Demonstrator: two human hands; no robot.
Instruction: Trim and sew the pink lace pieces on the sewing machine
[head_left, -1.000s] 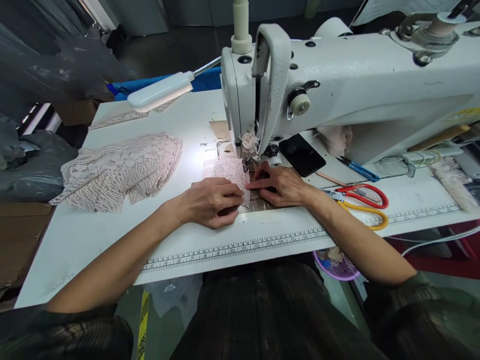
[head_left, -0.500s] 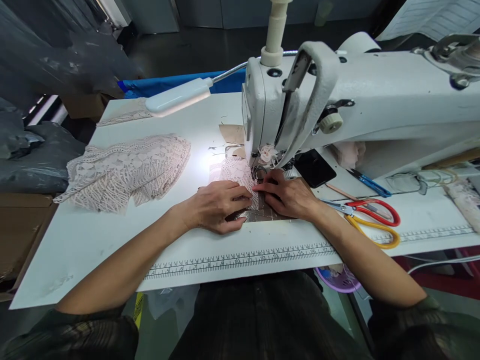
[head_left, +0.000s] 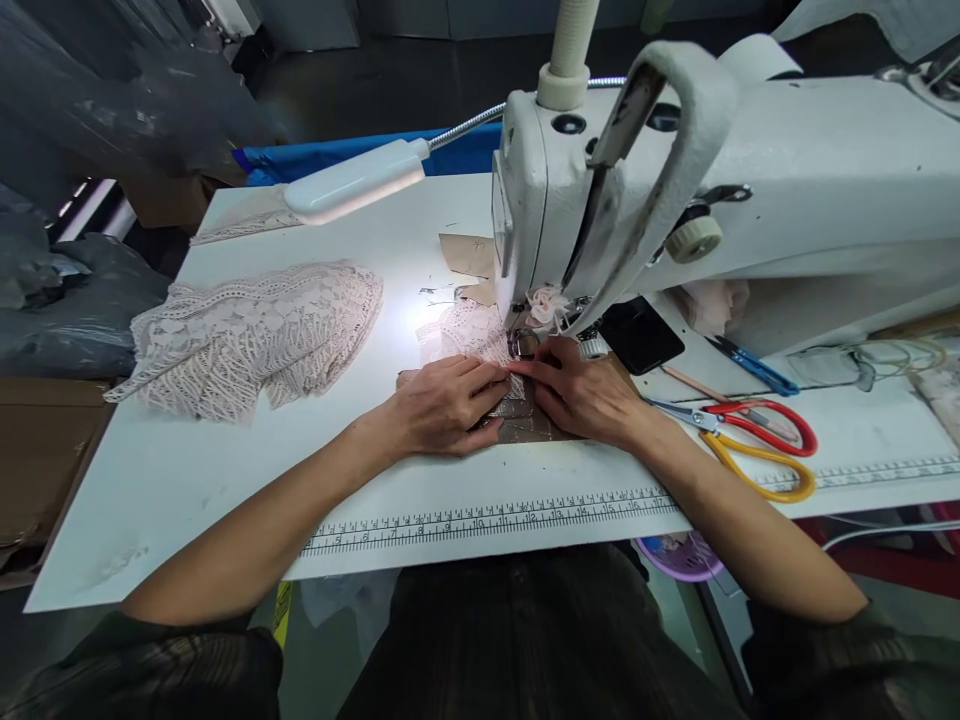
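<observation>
A piece of pale pink lace (head_left: 474, 332) lies under the needle end of a white sewing machine (head_left: 525, 190). My left hand (head_left: 448, 405) rests on the table with its fingers drawn together on the near edge of the lace. Close to the presser foot (head_left: 527, 345), my right hand (head_left: 581, 392) pinches the lace's right edge, its fingertips almost meeting those of the left. The fingers hide part of the lace. Beneath both hands is a shiny brownish plate (head_left: 532, 425). A pink fabric flower (head_left: 546, 307) hangs by the needle bar.
Folded lace (head_left: 259, 335) lies to the left under a lamp (head_left: 360, 180). Right of my hand are a black phone (head_left: 641, 335), red-and-yellow-handled scissors (head_left: 757, 440) and blue snips (head_left: 754, 365). A printed ruler strip (head_left: 480, 525) runs along the front edge; brown card (head_left: 466, 255) lies behind.
The near end of the lace has shifted forward, toward the machine. My left hand has moved slightly forward with its fingers closer together. The view has shifted a little.
</observation>
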